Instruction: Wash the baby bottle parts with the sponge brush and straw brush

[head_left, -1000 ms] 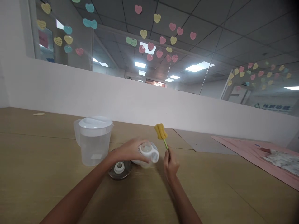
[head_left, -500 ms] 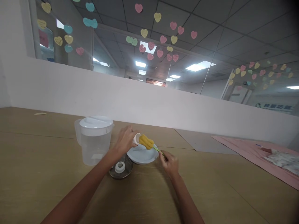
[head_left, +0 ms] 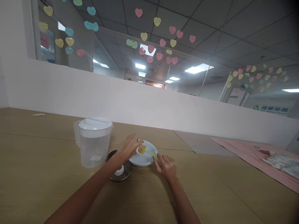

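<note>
My left hand [head_left: 129,147] is closed around a small bottle with a white rim [head_left: 137,151], its mouth turned to the right. Most of the bottle is hidden by my fingers. My right hand [head_left: 166,167] grips the thin green handle of a bottle brush [head_left: 142,149], whose yellow sponge head sits partly inside the bottle's mouth. Under the bottle and brush lies a white plate [head_left: 149,159]. A round metal dish [head_left: 126,175] stands left of it, partly covered by my left forearm, with a white ring-shaped part [head_left: 120,170] in it.
A clear lidded pitcher [head_left: 95,149] holding liquid stands to the left. On the right, a pink cloth [head_left: 247,155] bears a crumpled whitish cloth [head_left: 280,161] and a pen [head_left: 257,147]. A low white wall [head_left: 140,105] with glass above borders the table [head_left: 210,186].
The yellow sponge head has gone deeper into the bottle, with less of it showing. My right hand has moved slightly left, and my left hand is a little lower.
</note>
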Demonstrator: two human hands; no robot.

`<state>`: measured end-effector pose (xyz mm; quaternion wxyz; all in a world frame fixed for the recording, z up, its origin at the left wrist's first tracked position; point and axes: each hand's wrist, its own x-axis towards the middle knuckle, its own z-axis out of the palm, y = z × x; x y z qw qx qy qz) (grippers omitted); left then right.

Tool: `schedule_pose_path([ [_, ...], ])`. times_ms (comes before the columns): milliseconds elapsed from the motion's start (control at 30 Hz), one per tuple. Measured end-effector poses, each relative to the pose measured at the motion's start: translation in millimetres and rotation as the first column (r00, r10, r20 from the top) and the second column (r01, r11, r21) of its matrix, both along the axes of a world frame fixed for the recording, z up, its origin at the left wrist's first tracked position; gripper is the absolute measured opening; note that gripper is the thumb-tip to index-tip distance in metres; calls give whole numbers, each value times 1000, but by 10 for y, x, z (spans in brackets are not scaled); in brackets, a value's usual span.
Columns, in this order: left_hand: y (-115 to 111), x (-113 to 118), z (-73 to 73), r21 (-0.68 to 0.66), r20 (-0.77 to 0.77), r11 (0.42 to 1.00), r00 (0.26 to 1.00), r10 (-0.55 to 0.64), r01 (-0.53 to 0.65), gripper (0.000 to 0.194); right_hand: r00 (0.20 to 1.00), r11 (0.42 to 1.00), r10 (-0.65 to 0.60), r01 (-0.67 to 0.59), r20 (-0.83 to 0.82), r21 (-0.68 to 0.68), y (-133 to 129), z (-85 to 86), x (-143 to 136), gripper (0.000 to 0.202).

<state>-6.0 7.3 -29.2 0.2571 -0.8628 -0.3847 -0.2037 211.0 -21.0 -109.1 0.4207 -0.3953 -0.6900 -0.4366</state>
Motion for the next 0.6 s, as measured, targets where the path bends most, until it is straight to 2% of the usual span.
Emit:
schedule_pose_path([
  [100,32,-43,32,96,-28,995,999,40,-37,25,1000,1000,-3,3,-19,-5,15,4,34,20],
  [200,-20,51,15,170,-106,985,994,-12,30,17,999,1000,0,-1,-33,-20,23,-16,-57,20],
  [300,-74,178,-40,184,-161,978,985,-66,96,16,999,999,10,-12,-32,-40,34,-45,-129,19],
  [367,-62,191,-58,178,-144,981,988,-51,76,15,999,998,17,-18,-31,-57,54,-64,-76,21],
  [467,23,68,-27,174,-51,985,998,26,-17,19,999,993,5,-10,-43,-120,99,-92,133,25],
  [533,93,-60,10,181,-7,982,998,60,-58,26,991,978,-86,64,-107,-197,133,-101,277,29],
  [600,153,-171,37,177,18,982,998,58,-60,31,923,917,-305,219,-235,-332,163,-93,367,36],
])
